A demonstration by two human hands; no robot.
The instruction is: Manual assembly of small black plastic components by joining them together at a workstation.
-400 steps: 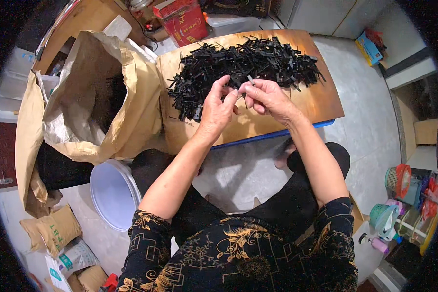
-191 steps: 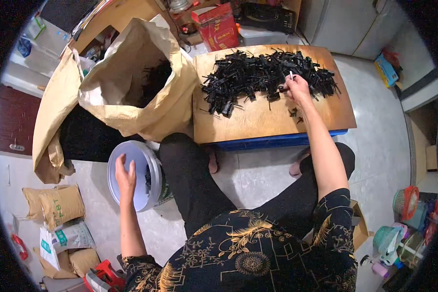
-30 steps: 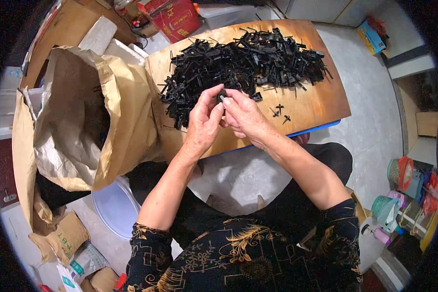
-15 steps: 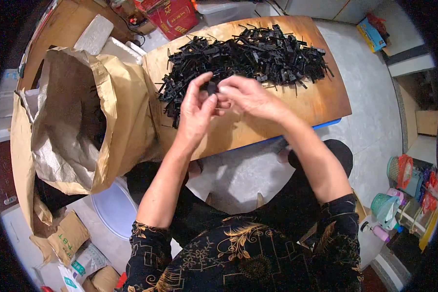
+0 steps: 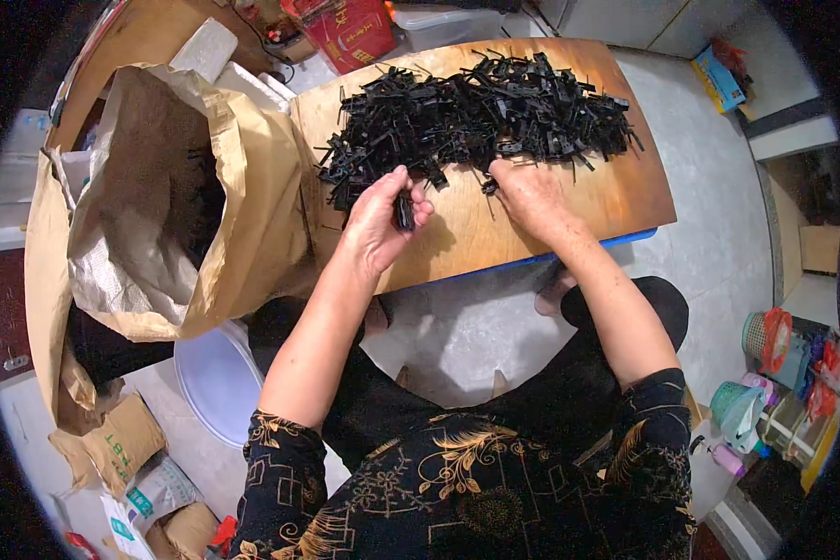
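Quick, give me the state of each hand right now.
Left hand: closed around a small black plastic part.
Right hand: palm down at the edge of the pile of black parts, fingers reaching in; grip cannot be told.

Wooden worktop [image 5: 616,201] with a blue edge sits low over the grey floor [image 5: 719,233] — big heap of black plastic clips [image 5: 476,117] piled across its far half.

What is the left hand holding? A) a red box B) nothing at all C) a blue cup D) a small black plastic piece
D: the left hand is closed around a small black plastic piece, lifted just off the wooden board, while the right hand reaches into the black pile.
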